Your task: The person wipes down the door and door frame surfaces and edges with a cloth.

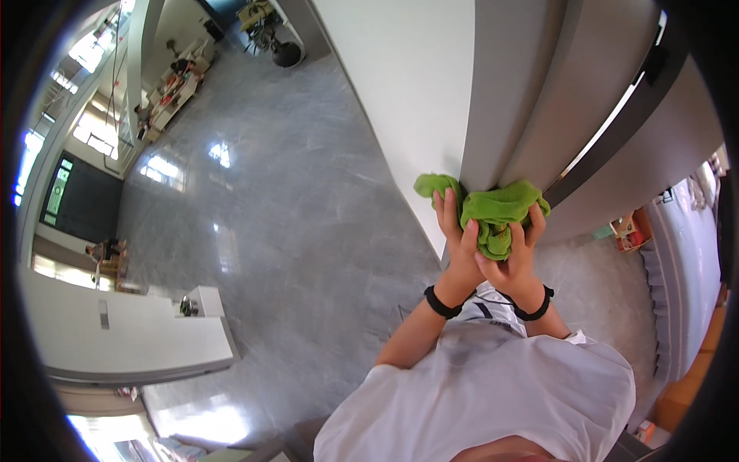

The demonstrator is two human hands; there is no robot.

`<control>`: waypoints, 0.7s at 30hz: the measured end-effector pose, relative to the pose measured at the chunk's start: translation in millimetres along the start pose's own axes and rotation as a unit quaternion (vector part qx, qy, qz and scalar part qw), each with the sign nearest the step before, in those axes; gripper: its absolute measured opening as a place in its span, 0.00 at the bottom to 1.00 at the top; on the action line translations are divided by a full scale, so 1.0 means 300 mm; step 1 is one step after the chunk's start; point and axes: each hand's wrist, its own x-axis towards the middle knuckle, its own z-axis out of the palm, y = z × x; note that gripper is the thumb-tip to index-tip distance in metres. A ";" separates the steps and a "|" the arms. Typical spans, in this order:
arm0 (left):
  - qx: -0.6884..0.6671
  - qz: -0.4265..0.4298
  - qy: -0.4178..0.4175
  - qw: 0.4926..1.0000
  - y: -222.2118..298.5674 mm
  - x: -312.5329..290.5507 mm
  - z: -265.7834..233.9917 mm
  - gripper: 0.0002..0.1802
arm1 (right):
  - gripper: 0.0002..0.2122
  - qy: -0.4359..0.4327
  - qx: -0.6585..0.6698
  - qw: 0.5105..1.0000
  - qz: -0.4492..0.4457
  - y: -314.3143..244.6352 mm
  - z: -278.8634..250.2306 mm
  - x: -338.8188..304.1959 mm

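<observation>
Both hands, left hand [456, 239] and right hand [514, 258], around green cloth [496, 212], palms hidden.

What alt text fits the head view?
Both hands, left hand and right hand, press a crumpled green cloth against the corner of a white and grey pillar. Black wristbands circle both wrists, above a glossy grey floor.

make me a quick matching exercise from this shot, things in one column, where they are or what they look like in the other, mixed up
Things:
1. cloth
2. wrist bands
3. floor
4. left hand

Descriptions:
A. black, one on each wrist
B. grey, glossy, with window reflections
C. bright green, bunched against the pale wall corner
D. gripping the cloth, beside the right hand

Pairs: 1-C, 2-A, 3-B, 4-D
</observation>
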 end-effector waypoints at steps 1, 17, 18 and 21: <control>-0.009 0.011 0.005 1.000 -0.022 -0.023 -0.006 0.49 | 0.37 0.010 -0.009 1.000 -0.006 0.012 0.003 0.007; -0.053 0.046 -0.068 0.995 -0.033 0.287 0.037 0.31 | 0.34 0.136 -0.155 0.976 -0.075 0.077 -0.167 0.350; -0.038 0.076 -0.072 0.994 -0.021 0.356 0.024 0.34 | 0.32 0.139 -0.150 0.976 -0.079 0.060 -0.198 0.403; -0.024 0.133 -0.060 0.989 -0.002 0.562 -0.004 0.41 | 0.31 0.134 -0.160 0.973 -0.101 0.010 -0.272 0.570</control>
